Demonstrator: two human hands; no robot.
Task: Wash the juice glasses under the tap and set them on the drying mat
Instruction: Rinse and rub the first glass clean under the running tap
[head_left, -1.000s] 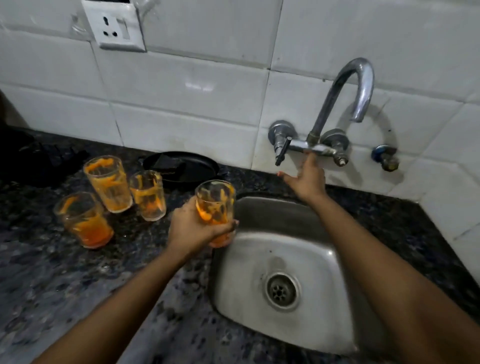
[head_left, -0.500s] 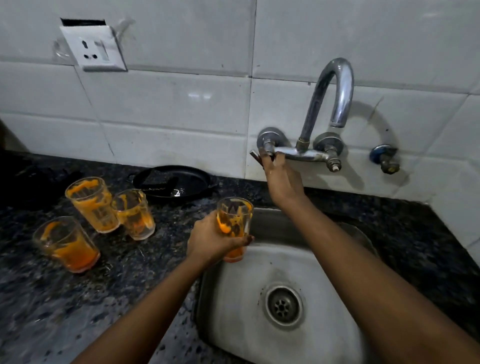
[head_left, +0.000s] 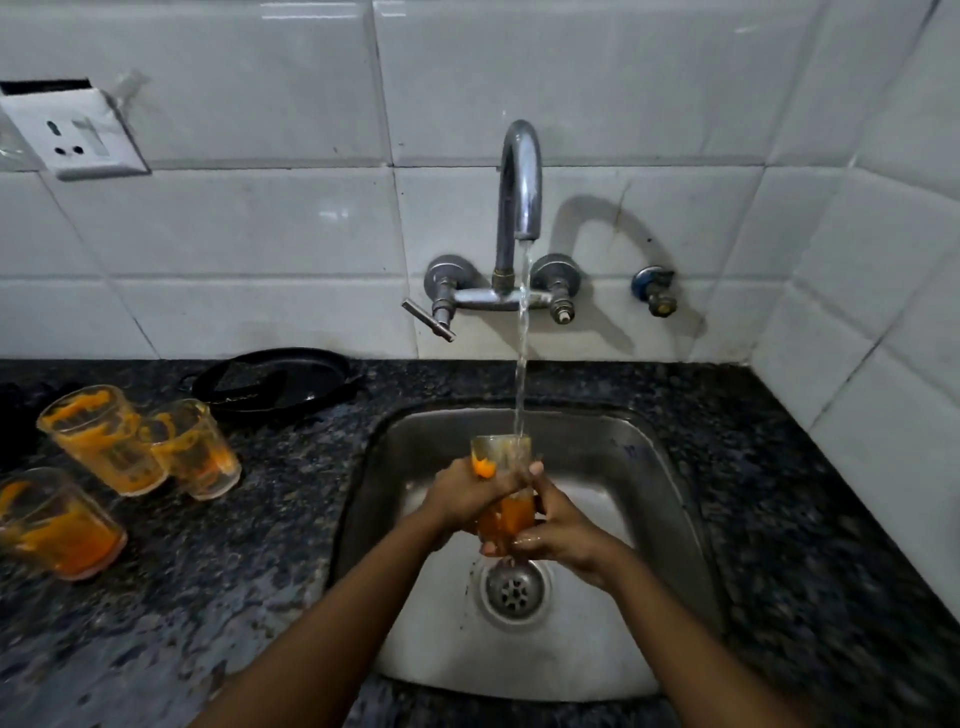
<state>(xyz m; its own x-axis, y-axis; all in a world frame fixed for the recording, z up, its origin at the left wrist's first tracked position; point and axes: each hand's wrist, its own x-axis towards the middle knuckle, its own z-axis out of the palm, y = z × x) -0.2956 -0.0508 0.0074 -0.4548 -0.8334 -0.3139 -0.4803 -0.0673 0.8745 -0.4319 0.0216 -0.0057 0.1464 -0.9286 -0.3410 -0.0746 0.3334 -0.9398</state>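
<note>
- Now we have the juice glass (head_left: 503, 486) upright over the steel sink (head_left: 670, 499), directly above the drain (head_left: 514, 587), with the stream from the tap (head_left: 519, 182) falling into its mouth; orange pulp clings to the rim and sits in the base.
- Our left hand (head_left: 467, 493) is wrapped round the middle of the glass, fingers curled across its front; our right hand (head_left: 558, 525) cups the lower wall and base from the other side, fingers curled against it; both hold firmly, neither is free.
- To do this step well, we judge the glass should stay centred under the water so it fills and overflows into the sink; then one hand should keep hold while the other rubs inside and round the rim, where the pulp is thickest.
- Wet glass is likely slippery; we would keep it low in the basin, so a slip means a short drop.
- Three more smeared glasses (head_left: 104, 441) wait together on the dark counter (head_left: 260, 545) to the left, well apart from the sink; a black pan (head_left: 270, 384) lies behind them against the tiles; no drying mat is in view.
</note>
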